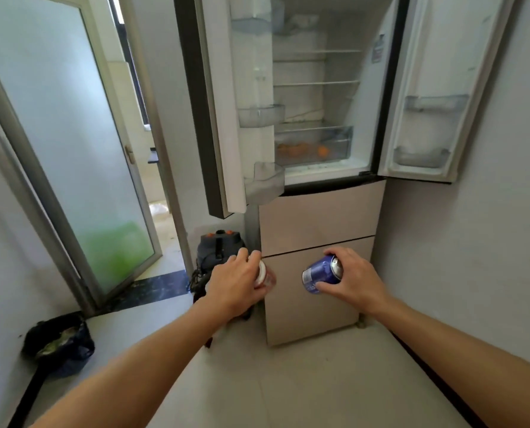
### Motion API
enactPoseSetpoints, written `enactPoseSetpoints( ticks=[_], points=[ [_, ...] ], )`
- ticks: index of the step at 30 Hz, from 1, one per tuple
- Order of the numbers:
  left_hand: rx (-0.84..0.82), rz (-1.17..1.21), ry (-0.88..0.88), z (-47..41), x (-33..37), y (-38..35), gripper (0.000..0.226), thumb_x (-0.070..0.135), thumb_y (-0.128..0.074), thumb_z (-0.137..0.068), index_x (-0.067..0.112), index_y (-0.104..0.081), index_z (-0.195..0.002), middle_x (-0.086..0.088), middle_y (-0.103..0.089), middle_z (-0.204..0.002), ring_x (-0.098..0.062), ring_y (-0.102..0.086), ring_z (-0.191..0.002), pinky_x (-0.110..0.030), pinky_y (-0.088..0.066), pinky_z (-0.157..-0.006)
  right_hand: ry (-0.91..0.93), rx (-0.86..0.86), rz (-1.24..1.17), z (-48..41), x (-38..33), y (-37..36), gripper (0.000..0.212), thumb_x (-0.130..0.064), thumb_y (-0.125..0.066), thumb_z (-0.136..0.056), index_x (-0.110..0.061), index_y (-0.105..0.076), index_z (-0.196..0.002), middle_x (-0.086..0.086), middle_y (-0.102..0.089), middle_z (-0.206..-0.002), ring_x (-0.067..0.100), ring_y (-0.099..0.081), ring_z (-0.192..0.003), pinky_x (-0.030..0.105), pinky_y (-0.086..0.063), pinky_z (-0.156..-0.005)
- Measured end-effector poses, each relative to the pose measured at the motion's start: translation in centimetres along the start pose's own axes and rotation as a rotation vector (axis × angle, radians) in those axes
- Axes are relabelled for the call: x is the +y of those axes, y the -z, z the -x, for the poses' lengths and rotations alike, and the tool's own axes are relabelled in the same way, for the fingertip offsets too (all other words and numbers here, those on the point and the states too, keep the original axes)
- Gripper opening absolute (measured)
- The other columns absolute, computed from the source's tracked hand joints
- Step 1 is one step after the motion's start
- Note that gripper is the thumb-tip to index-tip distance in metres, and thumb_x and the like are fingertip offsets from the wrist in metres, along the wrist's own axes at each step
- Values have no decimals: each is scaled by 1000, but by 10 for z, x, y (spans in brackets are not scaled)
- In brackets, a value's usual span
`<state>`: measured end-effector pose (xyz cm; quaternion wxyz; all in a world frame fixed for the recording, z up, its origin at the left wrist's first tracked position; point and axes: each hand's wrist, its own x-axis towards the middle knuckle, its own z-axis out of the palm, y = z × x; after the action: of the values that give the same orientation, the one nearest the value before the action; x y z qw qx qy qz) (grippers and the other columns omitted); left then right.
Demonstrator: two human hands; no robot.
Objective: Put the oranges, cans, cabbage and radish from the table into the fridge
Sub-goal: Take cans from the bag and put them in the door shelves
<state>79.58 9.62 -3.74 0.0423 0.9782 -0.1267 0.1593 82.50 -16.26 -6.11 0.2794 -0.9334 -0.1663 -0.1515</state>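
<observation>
I stand facing the fridge (322, 211), whose two upper doors hang wide open. My left hand (235, 279) grips a red can (266, 274), mostly hidden behind the fingers. My right hand (354, 278) holds a blue can (319, 273) tilted on its side, silver top towards the palm. Both cans hover in front of the beige lower drawers. Several oranges (300, 149) lie in the clear crisper drawer (344, 140) at the bottom of the upper compartment. Wire shelves above it look bare. The cabbage, the radish and the table are out of view.
The left fridge door (220, 118) juts towards me with its bins. A dark grey appliance with orange knobs (218, 248) sits on the floor left of the fridge. A frosted glass door (72, 149) stands open at left. A black rubbish bag (59, 344) lies at lower left.
</observation>
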Motion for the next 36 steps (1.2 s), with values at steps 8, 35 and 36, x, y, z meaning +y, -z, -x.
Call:
enactPoseSetpoints(
  ticks=[8, 35, 36],
  points=[
    [312, -5, 51, -156, -21, 17, 63, 53, -67, -79, 21, -41, -127, -3, -52, -116, -21, -56, -98, -40, -56, -74, 77, 170, -100, -163, 44, 17, 69, -40, -84, -66, -21, -50, -124, -1, -55, -111, 11, -55, -94, 24, -48, -79],
    [59, -322, 582, -365, -50, -37, 58, 65, -46, -87, 15, -43, -117, -10, -59, -111, -31, -62, -96, -35, -36, -67, 353, -41, -166, -464, 65, -83, 65, -54, -77, -69, -29, -49, -123, -3, -57, -121, 18, -54, -109, 38, -49, -89],
    [59, -320, 579, -365, -51, -39, 58, 65, -44, -88, 16, -43, -118, -10, -59, -112, -30, -61, -96, -35, -35, -67, 346, -48, -162, -465, 64, -85, 64, -54, -76, -70, -29, -50, -123, -3, -57, -122, 18, -53, -111, 39, -49, -89]
  ],
)
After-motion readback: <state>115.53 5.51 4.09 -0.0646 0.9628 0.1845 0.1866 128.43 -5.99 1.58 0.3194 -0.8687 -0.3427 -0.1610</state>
